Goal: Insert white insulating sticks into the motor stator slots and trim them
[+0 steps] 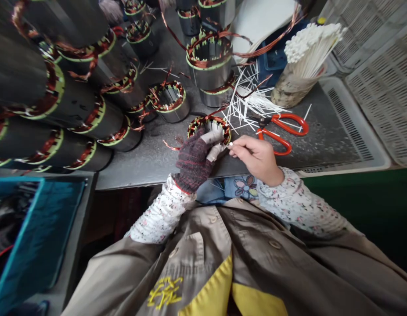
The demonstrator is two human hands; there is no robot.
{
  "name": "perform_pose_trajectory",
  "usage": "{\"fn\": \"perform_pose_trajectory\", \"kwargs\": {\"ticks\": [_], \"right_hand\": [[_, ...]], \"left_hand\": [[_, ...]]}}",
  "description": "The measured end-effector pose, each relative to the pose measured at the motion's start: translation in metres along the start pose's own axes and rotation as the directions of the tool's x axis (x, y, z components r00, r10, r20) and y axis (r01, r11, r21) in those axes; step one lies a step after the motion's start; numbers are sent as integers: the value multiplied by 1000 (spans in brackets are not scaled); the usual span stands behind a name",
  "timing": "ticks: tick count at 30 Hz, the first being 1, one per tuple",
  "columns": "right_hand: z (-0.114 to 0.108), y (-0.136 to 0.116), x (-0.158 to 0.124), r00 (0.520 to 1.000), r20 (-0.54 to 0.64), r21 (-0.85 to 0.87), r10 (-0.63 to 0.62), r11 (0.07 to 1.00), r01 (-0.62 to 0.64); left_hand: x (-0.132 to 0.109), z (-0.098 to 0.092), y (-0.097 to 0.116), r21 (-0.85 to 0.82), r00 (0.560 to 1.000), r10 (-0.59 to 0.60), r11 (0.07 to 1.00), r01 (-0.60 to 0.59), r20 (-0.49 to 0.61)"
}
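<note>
A small motor stator with copper windings and a yellow-green rim stands near the table's front edge. My left hand, in a dark knitted glove with pale wrapped fingertips, grips its near side; some fingers reach into the bore. At the rim's right, my bare right hand pinches a thin white strip between thumb and fingertips. The strip's far end is hidden near the left fingertips. Red-handled shears lie just beyond my right hand, beside a loose heap of white strips.
A cup packed with white sticks stands on the right by a pale plastic tray. More wound stators stand behind, and several large ones are stacked at left. A teal bin sits lower left.
</note>
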State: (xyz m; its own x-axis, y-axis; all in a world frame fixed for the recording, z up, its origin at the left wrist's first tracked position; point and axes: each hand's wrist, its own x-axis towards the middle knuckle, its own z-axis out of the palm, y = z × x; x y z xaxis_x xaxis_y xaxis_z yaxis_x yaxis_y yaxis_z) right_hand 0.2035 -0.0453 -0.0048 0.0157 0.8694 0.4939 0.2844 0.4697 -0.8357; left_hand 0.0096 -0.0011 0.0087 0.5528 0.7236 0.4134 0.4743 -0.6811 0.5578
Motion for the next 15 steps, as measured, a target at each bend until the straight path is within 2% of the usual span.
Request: {"fn": "perform_pose_trajectory", "kwargs": {"ticks": [2, 6, 10, 13, 15], "right_hand": [[3, -7, 1, 1000, -14, -58, -26, 998, 26], [5, -10, 3, 998, 27, -209, -63, 976, 67], [4, -1, 10, 999, 42, -371, 21, 929, -3], [1, -1, 15, 999, 35, -383, 40, 923, -24], [-1, -10, 17, 997, 72, -386, 18, 923, 11]], "left_hand": [[1, -1, 1, -1, 998, 7, 1000, -7, -70], [3, -4, 3, 55, 998, 34, 998, -31, -51], [4, -3, 2, 75, 997, 60, 996, -56, -41], [2, 0, 0, 86, 993, 99, 992, -93, -58], [0, 3, -1, 118, 989, 137, 984, -130, -55]]}}
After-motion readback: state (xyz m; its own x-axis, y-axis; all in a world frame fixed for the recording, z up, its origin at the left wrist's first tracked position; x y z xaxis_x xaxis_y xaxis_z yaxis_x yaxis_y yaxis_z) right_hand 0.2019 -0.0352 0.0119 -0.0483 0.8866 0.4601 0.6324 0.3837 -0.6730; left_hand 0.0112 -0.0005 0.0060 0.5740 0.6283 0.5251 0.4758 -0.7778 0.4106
